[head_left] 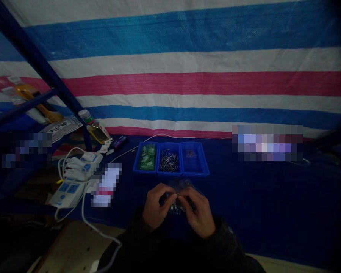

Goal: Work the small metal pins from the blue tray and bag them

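At the near side of the tabletop (244, 204), before the blue trays (196, 161): fingers of left hand (156, 206) and right hand (200, 216) pinch a clear plastic bag (175, 207), tips nearly together. Bag crumpled; long axis indeterminate. Hands angle inward and forward, wrists apart, dark sleeves (227, 235) behind. Beyond, metal pins (169, 162) fill part of the middle tray.

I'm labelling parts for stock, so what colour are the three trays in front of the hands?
Blue, all three trays; the head view shows it.
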Demonstrator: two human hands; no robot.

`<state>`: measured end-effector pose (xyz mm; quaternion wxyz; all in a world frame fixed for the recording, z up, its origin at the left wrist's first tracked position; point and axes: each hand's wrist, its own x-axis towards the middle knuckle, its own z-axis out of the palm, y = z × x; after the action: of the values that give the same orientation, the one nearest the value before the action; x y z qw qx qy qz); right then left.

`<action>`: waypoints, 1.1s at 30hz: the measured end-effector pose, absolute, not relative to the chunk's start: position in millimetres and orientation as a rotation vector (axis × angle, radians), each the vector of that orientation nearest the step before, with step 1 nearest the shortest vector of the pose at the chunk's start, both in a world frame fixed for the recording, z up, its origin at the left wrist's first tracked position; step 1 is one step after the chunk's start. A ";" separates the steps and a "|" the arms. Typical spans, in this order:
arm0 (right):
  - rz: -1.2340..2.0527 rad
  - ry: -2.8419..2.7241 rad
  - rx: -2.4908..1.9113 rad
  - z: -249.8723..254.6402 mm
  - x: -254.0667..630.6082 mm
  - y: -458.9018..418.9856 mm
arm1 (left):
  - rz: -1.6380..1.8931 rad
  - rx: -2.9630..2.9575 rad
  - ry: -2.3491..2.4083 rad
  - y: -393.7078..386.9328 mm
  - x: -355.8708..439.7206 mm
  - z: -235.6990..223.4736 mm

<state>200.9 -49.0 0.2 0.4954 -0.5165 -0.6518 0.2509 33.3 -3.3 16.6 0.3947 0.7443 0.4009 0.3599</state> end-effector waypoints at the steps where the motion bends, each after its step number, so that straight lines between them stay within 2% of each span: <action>1: 0.605 -1.583 -1.252 0.2 200.9 -49.0 | 0.909 1.891 1.008 -3.4 33.5 17.4; 15: 0.588 -1.420 -1.283 -10.0 198.4 -51.6 | 0.931 1.895 1.064 -4.3 32.4 11.9; 24: 0.509 -1.507 -1.269 -3.0 202.0 -51.7 | 1.122 1.798 1.036 -5.6 32.4 4.2; 33: 0.496 -1.514 -1.268 -4.0 203.5 -51.9 | 1.053 1.856 0.943 0.9 28.8 9.5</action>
<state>203.5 -51.9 -4.0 0.5248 -0.5301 -0.6328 0.2075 28.8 0.9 9.5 0.3932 0.7315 0.3717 0.4149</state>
